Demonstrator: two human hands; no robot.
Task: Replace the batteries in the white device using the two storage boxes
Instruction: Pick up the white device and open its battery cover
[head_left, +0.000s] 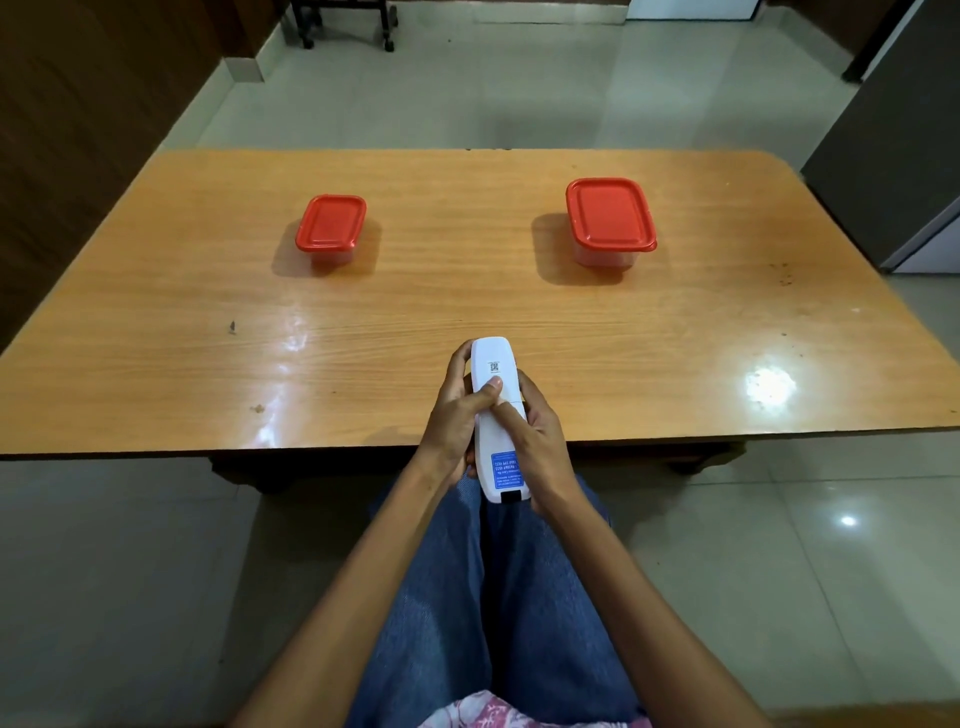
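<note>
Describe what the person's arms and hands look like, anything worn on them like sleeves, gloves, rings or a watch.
Both arms are bare from the bottom edge of the frame to the wrists, with no sleeves showing. The left hand and right hand wear no gloves. No watch or bracelet is visible on either wrist, and no rings show on the visible fingers. The nails look short and unpainted.

Person, seated: bare left hand (457, 415) and bare right hand (535, 441), forearms uncovered, no sleeves visible. Blue denim trousers (519, 623). Pink-and-white patterned fabric garment (483, 714), lower hem only.
</note>
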